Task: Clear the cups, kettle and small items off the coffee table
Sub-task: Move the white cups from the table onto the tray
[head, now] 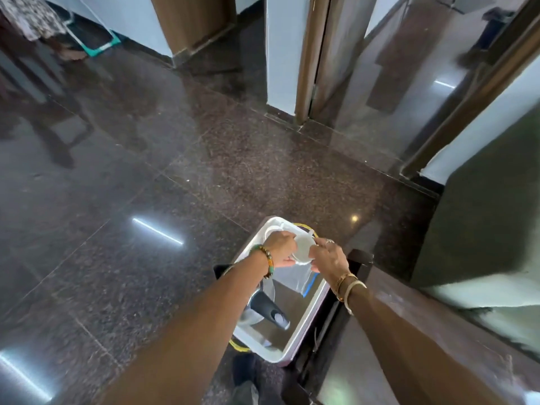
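A silver metal tray point(304, 323) sits low in front of me, beside a dark wooden table point(388, 305). My left hand point(282, 251) and my right hand point(328, 258) both grip a white cup point(304, 248) held over the tray's far end. A second white cup point(271, 230) stands in the tray's far corner, partly hidden by my left hand. A steel kettle with a black handle point(267, 312) rests in the tray under my left forearm. A clear plastic bag with a blue strip point(295, 280) lies in the tray below the held cup.
Polished dark granite floor point(146, 171) spreads ahead and to the left. White pillars and brown door frames point(304, 68) stand at the back. A dark cabinet point(479, 206) rises on the right. Chair legs and a teal-edged mat point(93, 39) are at far left.
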The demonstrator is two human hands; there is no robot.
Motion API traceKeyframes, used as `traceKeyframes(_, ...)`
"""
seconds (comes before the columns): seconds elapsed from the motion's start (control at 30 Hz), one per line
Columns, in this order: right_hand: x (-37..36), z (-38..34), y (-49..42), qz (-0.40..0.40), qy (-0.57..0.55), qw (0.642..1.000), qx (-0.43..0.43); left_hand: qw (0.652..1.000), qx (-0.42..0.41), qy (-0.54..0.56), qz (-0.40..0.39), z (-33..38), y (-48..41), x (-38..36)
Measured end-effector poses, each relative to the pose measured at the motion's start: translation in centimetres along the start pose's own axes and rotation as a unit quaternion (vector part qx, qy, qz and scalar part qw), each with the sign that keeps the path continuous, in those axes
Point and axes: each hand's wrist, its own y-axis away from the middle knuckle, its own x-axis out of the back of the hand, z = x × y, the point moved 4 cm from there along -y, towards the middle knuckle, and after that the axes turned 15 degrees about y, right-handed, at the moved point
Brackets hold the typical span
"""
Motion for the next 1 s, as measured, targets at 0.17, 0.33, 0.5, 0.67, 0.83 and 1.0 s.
traceKeyframes(0.17,-2.6,1.0,-4.9,-0.006,-0.023,0.998,-0.054,0.997,0.05,0.051,-0.035,-3.4,-5.7,-0.9)
traceKeyframes(0.33,-4.8,1.5,-9.0,-0.039,0.009,0.998,-0.056,0.994,0.078,0.061,-0.036,-5.2,-9.9,-2.2)
traceKeyframes(0.5,-4.9,2.1,-12.2,-0.049,0.031,0.996,-0.066,0.998,0.06,0.015,-0.018,-5.7,-12.2,-3.4)
traceKeyframes(0.67,-6.1,3.2,-13.9,-0.078,0.036,0.994,-0.073,0.993,0.1,0.056,-0.024,-6.4,-13.3,-4.4)
traceKeyframes(0.83,-6.5,3.8,-14.6,-0.063,0.074,0.993,-0.071,0.981,0.153,0.12,-0.009,-6.7,-13.5,-4.6)
traceKeyframes(1.0,-5.6,4.0,-13.3,-0.039,0.105,0.991,-0.071,0.923,0.193,0.333,0.02,-6.7,-12.2,-4.7)
